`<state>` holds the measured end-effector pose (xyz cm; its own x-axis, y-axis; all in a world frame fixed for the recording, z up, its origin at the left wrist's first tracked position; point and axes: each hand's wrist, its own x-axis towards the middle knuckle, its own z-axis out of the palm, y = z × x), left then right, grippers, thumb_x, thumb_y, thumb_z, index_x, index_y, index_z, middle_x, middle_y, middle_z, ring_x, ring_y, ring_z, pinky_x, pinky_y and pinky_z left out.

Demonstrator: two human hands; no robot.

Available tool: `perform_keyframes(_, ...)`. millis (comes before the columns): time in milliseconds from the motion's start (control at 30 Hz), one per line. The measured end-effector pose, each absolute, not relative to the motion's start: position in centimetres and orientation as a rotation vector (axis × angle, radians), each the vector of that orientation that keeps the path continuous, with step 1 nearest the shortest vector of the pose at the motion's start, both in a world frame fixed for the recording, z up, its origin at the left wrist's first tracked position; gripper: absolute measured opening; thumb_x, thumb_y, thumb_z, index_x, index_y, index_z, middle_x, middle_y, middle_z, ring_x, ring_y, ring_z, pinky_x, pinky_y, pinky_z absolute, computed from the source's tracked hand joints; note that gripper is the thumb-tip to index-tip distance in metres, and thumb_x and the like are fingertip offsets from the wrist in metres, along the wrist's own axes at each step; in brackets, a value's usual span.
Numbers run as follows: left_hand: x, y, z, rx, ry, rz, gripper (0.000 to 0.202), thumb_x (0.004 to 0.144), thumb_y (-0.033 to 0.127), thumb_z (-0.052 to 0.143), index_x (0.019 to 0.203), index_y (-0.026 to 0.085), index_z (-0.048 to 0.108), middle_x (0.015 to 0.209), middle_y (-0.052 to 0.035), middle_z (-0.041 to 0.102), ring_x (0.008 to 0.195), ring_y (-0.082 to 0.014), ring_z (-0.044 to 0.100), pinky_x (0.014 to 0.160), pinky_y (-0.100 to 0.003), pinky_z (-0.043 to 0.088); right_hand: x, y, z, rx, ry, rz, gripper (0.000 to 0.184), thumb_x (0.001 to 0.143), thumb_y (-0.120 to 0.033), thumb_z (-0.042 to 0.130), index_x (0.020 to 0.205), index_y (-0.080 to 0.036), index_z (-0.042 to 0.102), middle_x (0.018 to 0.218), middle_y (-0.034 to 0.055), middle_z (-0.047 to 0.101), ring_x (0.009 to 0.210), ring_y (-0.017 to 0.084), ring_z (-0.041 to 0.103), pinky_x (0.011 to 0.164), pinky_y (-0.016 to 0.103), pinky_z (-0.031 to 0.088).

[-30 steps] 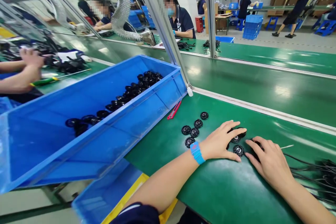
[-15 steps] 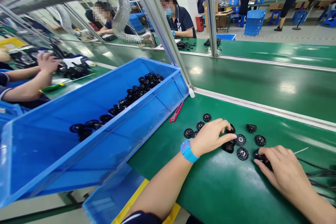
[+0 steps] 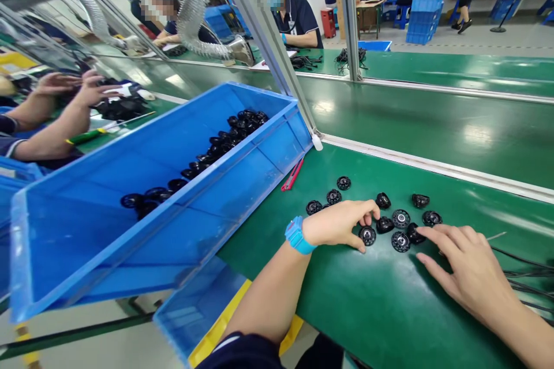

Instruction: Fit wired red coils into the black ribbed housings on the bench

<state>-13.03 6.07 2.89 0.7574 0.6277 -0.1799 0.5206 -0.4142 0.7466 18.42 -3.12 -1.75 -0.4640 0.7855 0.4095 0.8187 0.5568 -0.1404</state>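
Several small black round parts point(image 3: 400, 218) lie scattered on the green bench mat point(image 3: 381, 311). My left hand point(image 3: 341, 222), with a blue wristband point(image 3: 298, 234) at the wrist, rests on the mat with its fingers curled loosely. Its thumb and fingertips touch one black part point(image 3: 367, 235). My right hand point(image 3: 470, 265) lies flat to the right, fingers stretched out toward the parts, the index tip beside a black part point(image 3: 415, 234). It holds nothing.
A tilted blue bin point(image 3: 142, 196) with more black parts point(image 3: 225, 144) stands at the left. Red cutters point(image 3: 292, 175) lie by its corner. Black cables point(image 3: 528, 277) run off at the right. A metal post point(image 3: 277, 52) rises behind. A co-worker's hands point(image 3: 82, 89) work at the far left.
My left hand drew back toward me over the parts and now touches one near the front. My right hand let go of what it covered and flattened out.
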Motion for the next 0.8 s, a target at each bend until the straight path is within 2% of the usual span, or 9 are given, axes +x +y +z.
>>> perform_keyframes(67, -12.8, 5.9, 3.0, 2.142, 0.888, 0.234, 0.071, 0.076, 0.055, 0.093, 0.129, 0.023, 0.059, 0.113, -0.0074, 0.072, 0.101, -0.0256, 0.071, 0.087, -0.036, 0.056, 17.7, -3.1, -2.0, -1.274, -2.39, -0.142, 0.034, 0.109, -0.041, 0.053, 0.14, -0.032, 0.062, 0.121, 0.0067, 0.07, 0.096, 0.026, 0.057, 0.081, 0.039, 0.038)
perform_keyframes(133, -12.1, 5.6, 2.9, 2.22, 0.948, 0.328, 0.066, 0.083, 0.056, 0.088, 0.134, 0.023, 0.059, 0.114, -0.0075, 0.072, 0.102, -0.0248, 0.072, 0.09, -0.036, 0.056, 17.3, -3.2, -2.2, -1.267, -2.408, -0.143, 0.027, 0.109, -0.03, 0.052, 0.131, -0.03, 0.066, 0.121, 0.0051, 0.071, 0.095, 0.024, 0.056, 0.083, 0.039, 0.038)
perform_keyframes(200, -11.1, 5.2, 2.4, 2.308, 0.997, 0.36, 0.053, 0.092, 0.053, 0.081, 0.131, 0.023, 0.062, 0.112, -0.0071, 0.072, 0.099, -0.0234, 0.073, 0.089, -0.034, 0.057, 17.1, -3.2, -2.5, -1.272, -2.412, -0.117, 0.021, 0.11, -0.027, 0.049, 0.12, -0.025, 0.068, 0.116, 0.0053, 0.072, 0.092, 0.021, 0.057, 0.082, 0.037, 0.039)
perform_keyframes(333, -9.5, 4.8, 1.6, 2.427, 0.994, 0.301, 0.03, 0.096, 0.029, 0.078, 0.123, 0.023, 0.066, 0.119, -0.007, 0.072, 0.108, -0.0252, 0.072, 0.096, -0.035, 0.054, 17.5, -3.2, -2.5, -1.327, -2.404, -0.088, 0.029, 0.112, -0.039, 0.044, 0.116, -0.02, 0.067, 0.098, 0.0066, 0.07, 0.084, 0.019, 0.057, 0.078, 0.036, 0.041)
perform_keyframes(433, -9.1, 4.7, 1.4, 2.49, 0.989, 0.275, 0.031, 0.09, 0.017, 0.083, 0.115, 0.022, 0.066, 0.117, -0.0066, 0.07, 0.11, -0.0266, 0.07, 0.097, -0.036, 0.051, 17.7, -3.1, -2.0, -1.353, -2.401, -0.142, 0.03, 0.112, -0.039, 0.046, 0.112, -0.021, 0.069, 0.101, 0.0076, 0.071, 0.084, 0.021, 0.056, 0.076, 0.038, 0.039)
perform_keyframes(533, -9.3, 4.8, 1.5, 2.528, 0.979, 0.268, 0.035, 0.083, 0.023, 0.091, 0.106, 0.021, 0.065, 0.108, -0.005, 0.068, 0.101, -0.0256, 0.069, 0.089, -0.035, 0.05, 17.2, -3.1, -1.4, -1.307, -2.399, -0.213, 0.031, 0.11, -0.044, 0.051, 0.115, -0.021, 0.071, 0.119, 0.0093, 0.071, 0.092, 0.024, 0.056, 0.079, 0.039, 0.038)
perform_keyframes(667, -9.8, 5.0, 1.8, 2.54, 0.891, 0.297, 0.037, 0.081, 0.037, 0.094, 0.106, 0.022, 0.07, 0.101, -0.003, 0.068, 0.095, -0.0231, 0.069, 0.084, -0.032, 0.051, 15.6, -3.7, -1.6, -1.166, -2.46, -0.244, 0.035, 0.106, -0.044, 0.061, 0.135, -0.027, 0.068, 0.131, 0.0074, 0.07, 0.096, 0.024, 0.056, 0.084, 0.04, 0.038)
perform_keyframes(733, -10.1, 5.0, 2.0, 2.524, 0.842, 0.336, 0.033, 0.087, 0.045, 0.088, 0.107, 0.023, 0.073, 0.1, -0.002, 0.069, 0.093, -0.0202, 0.07, 0.084, -0.029, 0.053, 14.9, -4.2, -2.1, -1.118, -2.473, -0.227, 0.033, 0.105, -0.035, 0.062, 0.136, -0.026, 0.068, 0.128, 0.0067, 0.071, 0.094, 0.022, 0.055, 0.085, 0.04, 0.038)
perform_keyframes(800, -10.3, 5.1, 2.2, 2.496, 0.864, 0.411, 0.025, 0.1, 0.046, 0.074, 0.11, 0.023, 0.074, 0.103, -0.0028, 0.07, 0.094, -0.0179, 0.071, 0.087, -0.028, 0.055, 14.5, -4.7, -2.5, -1.087, -2.46, -0.2, 0.026, 0.105, -0.03, 0.061, 0.129, -0.025, 0.071, 0.121, 0.0052, 0.073, 0.091, 0.02, 0.056, 0.086, 0.039, 0.038)
